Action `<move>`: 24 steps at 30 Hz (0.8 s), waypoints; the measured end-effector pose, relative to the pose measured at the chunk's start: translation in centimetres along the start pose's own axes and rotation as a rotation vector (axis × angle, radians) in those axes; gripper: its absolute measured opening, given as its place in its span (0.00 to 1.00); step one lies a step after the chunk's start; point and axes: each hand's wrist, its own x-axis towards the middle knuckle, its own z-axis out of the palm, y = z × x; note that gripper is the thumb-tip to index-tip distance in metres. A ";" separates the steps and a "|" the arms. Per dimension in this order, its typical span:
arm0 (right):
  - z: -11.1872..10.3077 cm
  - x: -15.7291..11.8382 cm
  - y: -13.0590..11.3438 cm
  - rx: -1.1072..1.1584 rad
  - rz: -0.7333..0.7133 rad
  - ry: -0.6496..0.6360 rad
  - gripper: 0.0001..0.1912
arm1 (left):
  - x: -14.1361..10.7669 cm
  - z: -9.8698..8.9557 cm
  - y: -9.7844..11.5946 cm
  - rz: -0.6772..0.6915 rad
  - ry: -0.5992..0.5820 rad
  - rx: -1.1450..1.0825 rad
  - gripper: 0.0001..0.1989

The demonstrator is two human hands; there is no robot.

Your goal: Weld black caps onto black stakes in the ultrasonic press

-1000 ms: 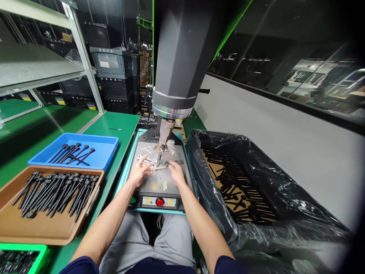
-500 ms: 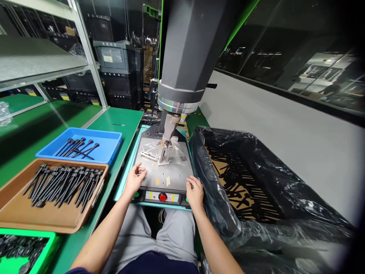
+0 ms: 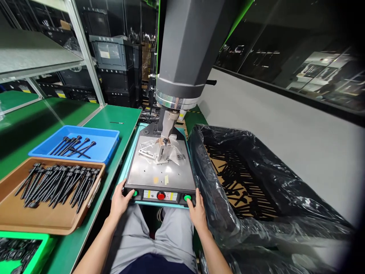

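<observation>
- Left hand point(image 3: 118, 201): left of the red button point(image 3: 161, 195); grip wide, thumb on the left green button point(image 3: 135, 193).
- Right hand point(image 3: 198, 213): right of the red button; grip wide, thumb on the right green button point(image 3: 186, 197).
- Handling, judged: left green button and right green button seem fixed, smooth, sturdy; press centrally, no grasping.
- Metal fixture point(image 3: 161, 154): beyond the red button.

Two round push buttons point(image 3: 187, 198) were bright green, the round middle push button point(image 3: 161, 196) red; the rectangular label strip point(image 3: 168, 196) was white with yellow bands. Flat metal work plate point(image 3: 162, 171) was grey, its base edge point(image 3: 129, 156) teal; long round-headed rods point(image 3: 61, 182) were black. One shallow plastic tray point(image 3: 99, 150) was blue, a second tray point(image 3: 51, 220) tan-brown, a third tray point(image 3: 44, 243) vivid green. Shiny plastic bin liner point(image 3: 273, 167) was black, flat bench top point(image 3: 119, 114) green, cloth trousers point(image 3: 176, 228) light grey.
</observation>
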 end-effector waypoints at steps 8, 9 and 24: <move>0.2 -0.3 0.0 0.057 0.042 0.054 0.36 | 0.2 -0.7 0.3 0.045 -0.039 0.029 0.32; 0.2 -0.3 -0.1 0.056 0.046 0.056 0.36 | 0.1 -0.6 0.4 0.047 -0.028 0.039 0.32; 0.7 -0.5 0.2 0.035 0.054 0.045 0.40 | 0.0 -0.6 -0.1 0.028 -0.061 -0.051 0.34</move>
